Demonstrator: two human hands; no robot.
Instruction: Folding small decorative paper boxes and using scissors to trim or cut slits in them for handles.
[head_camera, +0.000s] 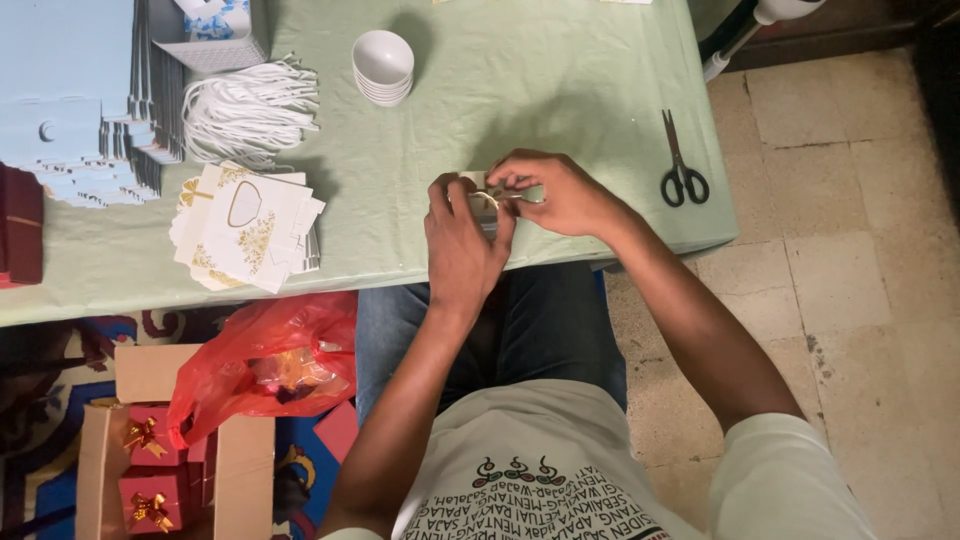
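Observation:
Both my hands meet at the near edge of the green-covered table (560, 90). My left hand (462, 245) grips a small white card box with gold print (487, 200); most of the box is hidden behind the fingers. My right hand (560, 192) pinches a small gold ribbon bow against the top of that box. The bow is tiny and partly covered by my fingertips.
A stack of flat white-and-gold box blanks (248, 225) lies left of my hands, with white cord handles (250, 110) and small white bowls (383, 66) behind. Black scissors (682, 165) lie right. A cardboard carton (150, 450) of red bowed boxes and a red plastic bag (270, 365) sit on the floor.

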